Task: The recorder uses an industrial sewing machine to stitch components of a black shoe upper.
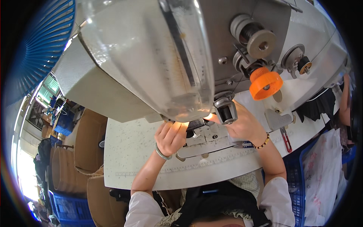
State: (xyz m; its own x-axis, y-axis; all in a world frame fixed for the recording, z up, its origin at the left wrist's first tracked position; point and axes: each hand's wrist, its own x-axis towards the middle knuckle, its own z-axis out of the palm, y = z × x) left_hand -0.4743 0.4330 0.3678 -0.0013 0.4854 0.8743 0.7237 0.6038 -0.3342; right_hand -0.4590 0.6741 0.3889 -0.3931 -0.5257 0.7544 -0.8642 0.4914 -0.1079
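A large pale sewing machine (pixel 132 75) fills the upper middle, its head over both my hands. My left hand (pixel 172 137), with a pale bangle at the wrist, is closed, its fingertips drawn together under the lit lower edge of the head. From the right my right hand (pixel 244 123), wearing a beaded bracelet, reaches in with bent fingers toward the same lit spot. A metal thread guide (pixel 225 108) covers part of it. Between the hands lies a small dark piece (pixel 196 124) by the metal needle plate (pixel 208 134). Whatever my fingertips pinch is hidden.
An orange knob (pixel 266 84) juts from the machine's face. On the white table (pixel 128 151) lie a printed ruler strip (pixel 189 166) and a red-handled tool (pixel 286 140). Cardboard boxes (pixel 89 140) stand left, a blue crate (pixel 297 181) right. A blue fan (pixel 45 41) is upper left.
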